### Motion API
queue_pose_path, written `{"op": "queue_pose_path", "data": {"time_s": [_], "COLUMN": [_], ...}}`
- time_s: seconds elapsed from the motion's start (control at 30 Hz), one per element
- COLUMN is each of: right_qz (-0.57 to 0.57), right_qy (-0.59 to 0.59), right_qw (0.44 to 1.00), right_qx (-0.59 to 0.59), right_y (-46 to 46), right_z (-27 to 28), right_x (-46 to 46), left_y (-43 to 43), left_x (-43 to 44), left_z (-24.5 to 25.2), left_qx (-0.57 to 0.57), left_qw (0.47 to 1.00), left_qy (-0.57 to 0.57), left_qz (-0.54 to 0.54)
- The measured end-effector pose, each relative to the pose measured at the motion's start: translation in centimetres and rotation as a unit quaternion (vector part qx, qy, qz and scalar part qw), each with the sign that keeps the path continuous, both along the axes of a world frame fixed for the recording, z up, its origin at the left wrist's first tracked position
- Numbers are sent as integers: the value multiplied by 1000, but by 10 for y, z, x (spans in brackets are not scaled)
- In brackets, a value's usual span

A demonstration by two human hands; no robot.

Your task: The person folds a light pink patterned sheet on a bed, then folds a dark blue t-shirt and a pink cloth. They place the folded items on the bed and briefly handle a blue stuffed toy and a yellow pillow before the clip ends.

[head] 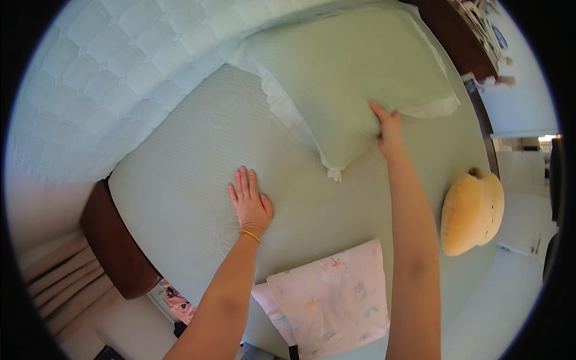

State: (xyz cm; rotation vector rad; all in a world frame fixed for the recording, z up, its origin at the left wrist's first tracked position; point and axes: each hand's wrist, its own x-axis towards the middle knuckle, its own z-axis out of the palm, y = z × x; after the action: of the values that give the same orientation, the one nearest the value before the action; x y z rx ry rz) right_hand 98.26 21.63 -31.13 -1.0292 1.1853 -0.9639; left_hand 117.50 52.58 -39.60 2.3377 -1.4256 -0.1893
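Note:
My left hand (250,204) lies palm down on the pale green quilted mattress cover (189,180), holding nothing, with the thumb spread from the fingers. It wears a ring, and a gold bangle circles the wrist. Farther off to the right, my right hand (389,130) grips the near edge of a light green textured pad (360,67) with a white border. Some of its fingers are hidden and slightly blurred. The pad lies slantwise on the bed, one corner pointing towards me. Nearer to me, between my forearms, rests a folded pink patterned cloth (335,297).
A yellow plush cushion (471,213) sits right of my right forearm. White quilted padding (103,81) rises along the far left. A dark wooden bed end (119,243) stands at the left, and a dark wooden headboard (463,36) at the upper right carries books and small items.

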Motion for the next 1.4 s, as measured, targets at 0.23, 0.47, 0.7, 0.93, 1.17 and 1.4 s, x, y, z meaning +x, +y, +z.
{"op": "queue_pose_path", "data": {"time_s": [0.23,0.47,0.7,0.93,1.17,1.4], "right_qz": [-36,-219,-42,-166,-76,-63], "right_qy": [-283,-223,116,-71,-68,-60], "right_qw": [944,925,949,974,992,996], "right_qx": [168,217,288,137,78,38], "right_y": [156,111,180,202,33,29], "right_z": [-52,33,13,-38,-22,-30], "right_x": [14,104,66,-12,-8,5], "left_y": [3,-1,-2,3,-1,1], "left_x": [4,-2,-4,1,-5,1], "left_z": [-6,-1,-3,-1,2,0], "left_qx": [5,-19,-18,-29,-15,-12], "left_qw": [1000,1000,1000,1000,1000,1000], "left_qy": [10,15,11,10,21,1], "left_qz": [15,1,5,6,-2,1]}}
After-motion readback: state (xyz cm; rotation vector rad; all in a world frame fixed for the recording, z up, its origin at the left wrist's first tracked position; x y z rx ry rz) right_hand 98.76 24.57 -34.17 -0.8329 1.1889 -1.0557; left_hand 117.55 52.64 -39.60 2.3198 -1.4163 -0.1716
